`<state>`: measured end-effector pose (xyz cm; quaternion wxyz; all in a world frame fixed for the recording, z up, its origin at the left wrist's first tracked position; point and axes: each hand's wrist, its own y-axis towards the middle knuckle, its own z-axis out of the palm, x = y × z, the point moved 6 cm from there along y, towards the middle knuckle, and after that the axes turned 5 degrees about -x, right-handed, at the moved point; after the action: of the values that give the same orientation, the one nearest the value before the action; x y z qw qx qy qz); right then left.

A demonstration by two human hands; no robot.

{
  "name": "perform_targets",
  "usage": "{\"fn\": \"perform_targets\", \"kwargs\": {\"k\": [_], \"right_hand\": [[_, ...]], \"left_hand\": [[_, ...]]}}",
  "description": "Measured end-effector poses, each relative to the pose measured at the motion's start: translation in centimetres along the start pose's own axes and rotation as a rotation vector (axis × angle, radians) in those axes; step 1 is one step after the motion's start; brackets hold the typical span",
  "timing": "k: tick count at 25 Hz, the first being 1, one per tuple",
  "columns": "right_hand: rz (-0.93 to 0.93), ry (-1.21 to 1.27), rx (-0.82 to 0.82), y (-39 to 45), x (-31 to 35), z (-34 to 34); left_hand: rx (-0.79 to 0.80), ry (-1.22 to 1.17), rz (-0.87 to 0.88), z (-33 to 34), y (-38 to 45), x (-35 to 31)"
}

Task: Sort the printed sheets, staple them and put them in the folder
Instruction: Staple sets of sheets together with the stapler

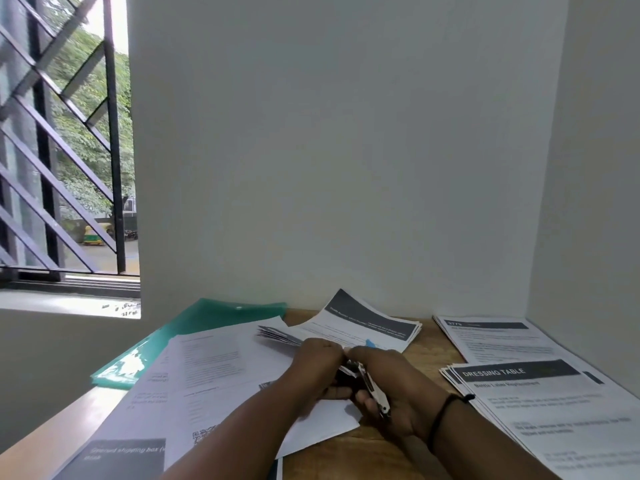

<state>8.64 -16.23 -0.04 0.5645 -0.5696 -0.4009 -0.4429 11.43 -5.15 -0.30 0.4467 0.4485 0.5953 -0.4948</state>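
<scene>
- Head view: your right hand [388, 386] curls around the stapler [369, 384], its fingers wrapped under it.
- Your left hand [317, 362] pinches a fanned bundle of sheets [277, 335] at the stapler's mouth.
- The green folder [194, 327] lies at the wooden desk's [429, 348] far left, partly under loose sheets [214, 368].
- The "DRESSING TABLE" stack [540, 403] sits to the right, apart from your hands.

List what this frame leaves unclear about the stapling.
- Head view: stapler mostly covered by the left hand and right hand.
- Which sheets sit in it: hidden by the hands.
- Small print on the sheets: blurred.
- Folder contents: covered by sheets.
</scene>
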Motion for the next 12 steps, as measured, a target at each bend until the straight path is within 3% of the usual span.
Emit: {"fn": "perform_targets", "kwargs": {"k": [5, 12], "right_hand": [[-0.019, 0.117, 0.134, -0.3, 0.2, 1.2], [0.004, 0.073, 0.096, -1.1, 0.1, 1.3]], "left_hand": [[0.051, -0.089, 0.026, 0.6, -0.6, -0.1], [0.021, -0.083, -0.015, -0.1, 0.0, 0.1]]}}
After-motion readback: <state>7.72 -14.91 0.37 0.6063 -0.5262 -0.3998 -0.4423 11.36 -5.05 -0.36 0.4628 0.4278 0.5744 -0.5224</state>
